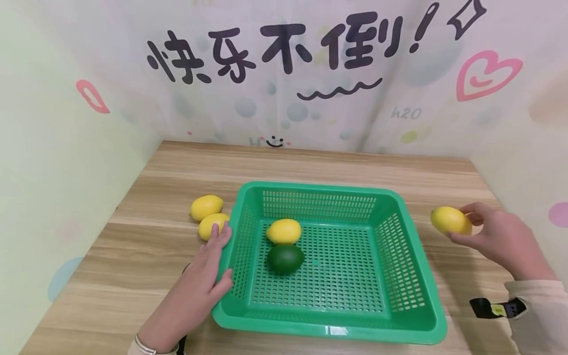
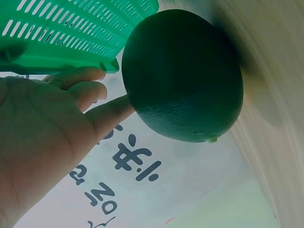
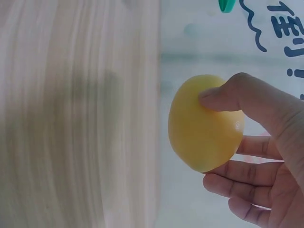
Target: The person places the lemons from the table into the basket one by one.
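Note:
Straight fingers of my left hand (image 1: 201, 278) rest along the left rim of a green plastic basket (image 1: 275, 324) in the head view. In the left wrist view, a dark green lime (image 2: 183, 78) sits on the table close by the left fingertips; in the head view it is hidden. My right hand (image 1: 501, 236) pinches a yellow lemon (image 1: 449, 221) between thumb and fingers, held above the table to the right of the basket. The right wrist view shows the thumb lying across this lemon (image 3: 204, 128). Inside the basket lie another lemon (image 1: 284, 231) and a green lime (image 1: 286, 259).
Two more lemons lie outside the basket to its left, a farther lemon (image 1: 206, 207) and a nearer lemon (image 1: 212, 226) partly behind the left fingers. The wooden table (image 1: 146, 236) meets a printed wall covering (image 1: 275, 113) at the back and on both sides.

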The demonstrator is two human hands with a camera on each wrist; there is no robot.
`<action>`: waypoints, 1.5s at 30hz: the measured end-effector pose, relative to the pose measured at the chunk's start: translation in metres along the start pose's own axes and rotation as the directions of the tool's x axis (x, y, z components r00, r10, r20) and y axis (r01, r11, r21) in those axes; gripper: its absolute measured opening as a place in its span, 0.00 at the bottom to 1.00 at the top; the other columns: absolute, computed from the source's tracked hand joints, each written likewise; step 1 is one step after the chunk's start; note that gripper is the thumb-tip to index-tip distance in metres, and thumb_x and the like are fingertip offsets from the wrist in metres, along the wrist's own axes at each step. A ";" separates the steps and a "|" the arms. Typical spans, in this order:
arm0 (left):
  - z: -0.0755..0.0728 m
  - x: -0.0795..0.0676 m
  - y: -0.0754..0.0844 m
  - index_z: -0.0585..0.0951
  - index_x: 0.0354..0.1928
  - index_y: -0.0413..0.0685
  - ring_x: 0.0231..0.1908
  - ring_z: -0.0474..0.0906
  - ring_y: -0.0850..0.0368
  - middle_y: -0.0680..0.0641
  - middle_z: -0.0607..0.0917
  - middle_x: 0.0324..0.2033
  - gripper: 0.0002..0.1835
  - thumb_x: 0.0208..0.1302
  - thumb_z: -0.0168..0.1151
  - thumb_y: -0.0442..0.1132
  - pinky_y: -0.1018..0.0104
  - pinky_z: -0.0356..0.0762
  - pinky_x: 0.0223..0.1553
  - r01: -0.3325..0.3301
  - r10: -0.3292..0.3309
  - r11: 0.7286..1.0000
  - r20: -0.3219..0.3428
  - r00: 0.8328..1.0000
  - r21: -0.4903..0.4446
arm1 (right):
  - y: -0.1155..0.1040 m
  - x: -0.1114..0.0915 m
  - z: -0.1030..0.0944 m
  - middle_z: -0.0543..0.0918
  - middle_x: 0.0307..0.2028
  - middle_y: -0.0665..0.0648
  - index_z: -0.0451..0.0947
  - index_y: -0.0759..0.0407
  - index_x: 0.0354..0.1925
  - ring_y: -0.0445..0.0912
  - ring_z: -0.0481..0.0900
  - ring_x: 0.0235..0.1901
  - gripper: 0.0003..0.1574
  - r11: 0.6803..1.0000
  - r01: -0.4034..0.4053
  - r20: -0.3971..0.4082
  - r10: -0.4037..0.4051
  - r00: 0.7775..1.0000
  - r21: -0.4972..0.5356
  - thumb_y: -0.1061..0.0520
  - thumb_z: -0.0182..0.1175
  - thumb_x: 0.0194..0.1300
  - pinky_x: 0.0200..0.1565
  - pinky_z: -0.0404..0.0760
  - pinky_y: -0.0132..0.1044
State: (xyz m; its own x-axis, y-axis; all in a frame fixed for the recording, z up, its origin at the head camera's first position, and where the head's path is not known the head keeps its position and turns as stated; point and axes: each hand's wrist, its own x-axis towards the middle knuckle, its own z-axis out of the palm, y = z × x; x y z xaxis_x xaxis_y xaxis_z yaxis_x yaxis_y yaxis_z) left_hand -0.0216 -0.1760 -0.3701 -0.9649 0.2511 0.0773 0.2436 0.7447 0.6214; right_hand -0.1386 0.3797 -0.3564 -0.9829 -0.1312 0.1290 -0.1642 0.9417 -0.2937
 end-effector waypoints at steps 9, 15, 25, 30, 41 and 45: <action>0.002 -0.001 -0.001 0.50 0.82 0.42 0.80 0.40 0.43 0.47 0.50 0.81 0.39 0.74 0.53 0.36 0.33 0.54 0.72 -0.002 0.002 1.000 -0.002 1.000 0.012 | -0.005 -0.004 -0.007 0.85 0.39 0.74 0.81 0.68 0.51 0.67 0.82 0.36 0.37 1.000 0.003 -0.065 -0.002 0.998 0.013 0.48 0.81 0.49 0.27 0.70 0.41; 0.001 -0.001 0.000 0.51 0.82 0.42 0.80 0.41 0.41 0.46 0.51 0.81 0.38 0.75 0.53 0.37 0.32 0.55 0.71 -0.004 0.005 1.000 -0.005 1.000 0.013 | -0.010 -0.005 -0.014 0.85 0.39 0.73 0.81 0.68 0.51 0.66 0.81 0.36 0.36 0.999 0.011 -0.122 -0.007 0.992 0.038 0.49 0.81 0.49 0.27 0.70 0.39; 0.000 -0.001 0.000 0.50 0.82 0.44 0.80 0.41 0.43 0.45 0.52 0.81 0.39 0.75 0.53 0.37 0.33 0.53 0.72 -0.009 0.009 1.000 -0.007 1.000 0.003 | -0.018 -0.005 -0.023 0.86 0.40 0.72 0.82 0.67 0.50 0.64 0.80 0.38 0.36 0.998 0.024 -0.176 -0.014 0.984 0.058 0.49 0.81 0.48 0.25 0.67 0.32; 0.000 0.000 0.000 0.50 0.82 0.44 0.80 0.41 0.43 0.45 0.51 0.81 0.39 0.75 0.53 0.37 0.33 0.52 0.73 -0.017 0.017 1.000 -0.011 1.000 0.006 | -0.021 -0.005 -0.025 0.86 0.40 0.71 0.82 0.66 0.51 0.64 0.80 0.38 0.35 0.998 0.015 -0.182 -0.004 0.983 0.058 0.50 0.81 0.48 0.25 0.67 0.34; 0.000 0.000 -0.001 0.49 0.82 0.45 0.80 0.41 0.43 0.45 0.51 0.81 0.39 0.75 0.53 0.38 0.33 0.52 0.72 -0.013 0.013 1.000 -0.007 1.000 0.006 | -0.026 -0.005 -0.026 0.86 0.40 0.70 0.83 0.65 0.50 0.63 0.80 0.38 0.34 0.998 0.023 -0.197 -0.012 0.980 0.054 0.51 0.81 0.48 0.25 0.67 0.34; -0.001 0.000 0.000 0.50 0.82 0.45 0.80 0.41 0.43 0.45 0.52 0.81 0.39 0.75 0.53 0.38 0.33 0.52 0.73 -0.011 0.011 1.000 -0.006 1.000 0.006 | -0.028 -0.006 -0.027 0.86 0.40 0.70 0.83 0.66 0.50 0.63 0.79 0.39 0.34 0.998 0.029 -0.204 -0.017 0.979 0.054 0.51 0.81 0.48 0.26 0.66 0.31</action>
State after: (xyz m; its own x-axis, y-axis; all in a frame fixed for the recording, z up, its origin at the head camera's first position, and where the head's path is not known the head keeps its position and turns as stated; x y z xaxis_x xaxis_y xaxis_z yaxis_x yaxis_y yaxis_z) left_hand -0.0219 -0.1765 -0.3697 -0.9627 0.2553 0.0891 0.2548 0.7459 0.6155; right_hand -0.1262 0.3626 -0.3232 -0.9425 -0.0817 0.3242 -0.1968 0.9195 -0.3402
